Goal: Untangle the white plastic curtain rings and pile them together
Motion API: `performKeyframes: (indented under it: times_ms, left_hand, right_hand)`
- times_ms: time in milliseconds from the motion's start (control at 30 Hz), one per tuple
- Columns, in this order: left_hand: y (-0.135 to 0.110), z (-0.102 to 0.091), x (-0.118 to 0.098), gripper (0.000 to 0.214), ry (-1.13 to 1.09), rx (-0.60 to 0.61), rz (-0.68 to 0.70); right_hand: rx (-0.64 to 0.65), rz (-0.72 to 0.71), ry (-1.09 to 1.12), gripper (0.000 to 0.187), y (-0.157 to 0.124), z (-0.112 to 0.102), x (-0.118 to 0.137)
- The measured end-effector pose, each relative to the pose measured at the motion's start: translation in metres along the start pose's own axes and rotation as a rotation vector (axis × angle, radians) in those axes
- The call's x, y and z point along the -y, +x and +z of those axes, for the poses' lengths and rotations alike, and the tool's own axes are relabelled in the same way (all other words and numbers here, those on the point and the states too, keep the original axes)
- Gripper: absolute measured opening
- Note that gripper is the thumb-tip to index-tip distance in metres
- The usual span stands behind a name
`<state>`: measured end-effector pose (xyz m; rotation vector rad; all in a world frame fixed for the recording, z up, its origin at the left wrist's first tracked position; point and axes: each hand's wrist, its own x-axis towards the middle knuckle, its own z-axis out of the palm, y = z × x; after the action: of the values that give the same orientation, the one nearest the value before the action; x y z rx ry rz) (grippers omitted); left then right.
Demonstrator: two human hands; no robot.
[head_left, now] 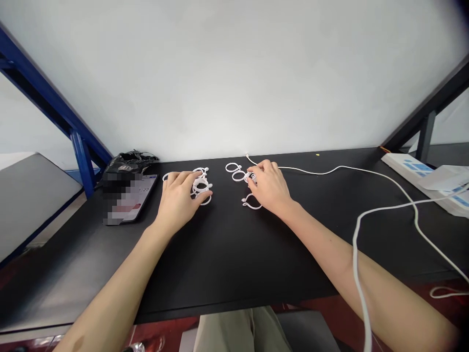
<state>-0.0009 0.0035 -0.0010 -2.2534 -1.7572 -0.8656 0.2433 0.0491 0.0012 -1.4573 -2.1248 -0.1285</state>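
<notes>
Hands both flat-ish on black table [227, 254], forearms coming in from the bottom corners and converging toward the middle. Left hand [179, 198] is palm down and half curled, fingers draped over ring pile [202, 186], a cluster of white plastic rings at the fingertips; thumb stretched out along the lowest ring. Cannot tell if it actually grips the pile or just rests on it. Right hand [271, 190] is palm down with the wrist angled left, fingers bent and bunched, tips pinched on one of the loose rings [237, 174] lying just left of it; another ring sits at the thumb side, touching the hand. Pile and loose rings are near each other, not touching. White cable [330, 171] runs from behind the right hand off to the right and crosses the right forearm. Phone [128, 200] and black bag [128, 160] left of the left hand, power strip [410, 166] far right.
</notes>
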Motion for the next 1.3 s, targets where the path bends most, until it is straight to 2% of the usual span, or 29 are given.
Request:
performKeyframes:
  times_ms: [100,200,367,600,700,833,900,1100,1200,1300]
  left_hand:
    - [0.000,0.000,-0.001,0.042,0.005,-0.001,-0.015]
    - [-0.001,-0.001,-0.004,0.038,-0.022,0.027,-0.009]
    - [-0.001,0.000,-0.006,0.032,-0.080,0.048,0.011]
    - [-0.001,-0.003,-0.017,0.027,-0.188,0.070,0.047]
    - [0.001,-0.008,-0.023,0.032,-0.367,0.124,-0.029]
    - [0.002,-0.011,-0.024,0.047,-0.824,0.248,-0.234]
    - [0.002,-0.012,-0.024,0.052,-1.006,0.273,-0.274]
    - [-0.001,-0.012,-0.029,0.055,-1.313,0.375,-0.273]
    - [-0.002,-0.011,-0.029,0.051,-1.403,0.370,-0.261]
    - [-0.001,-0.010,-0.027,0.050,-1.399,0.325,-0.278]
  right_hand:
    - [0.008,0.047,-0.065,0.017,0.001,0.003,-0.009]
    - [-0.016,0.029,-0.070,0.006,0.000,0.004,-0.009]
    - [-0.043,0.018,-0.039,0.007,-0.001,-0.001,-0.002]
    - [-0.090,-0.093,0.093,0.008,-0.008,-0.013,0.019]
    - [-0.148,-0.203,0.259,0.010,-0.014,-0.016,0.031]
    - [-0.163,-0.315,0.518,0.011,-0.021,-0.014,0.044]
    - [-0.162,-0.331,0.581,0.011,-0.023,-0.012,0.048]
    - [-0.201,-0.321,0.537,0.008,-0.022,-0.011,0.048]
    - [-0.223,-0.369,0.496,0.009,-0.020,-0.010,0.047]
    - [-0.209,-0.432,0.459,0.013,-0.019,-0.010,0.047]
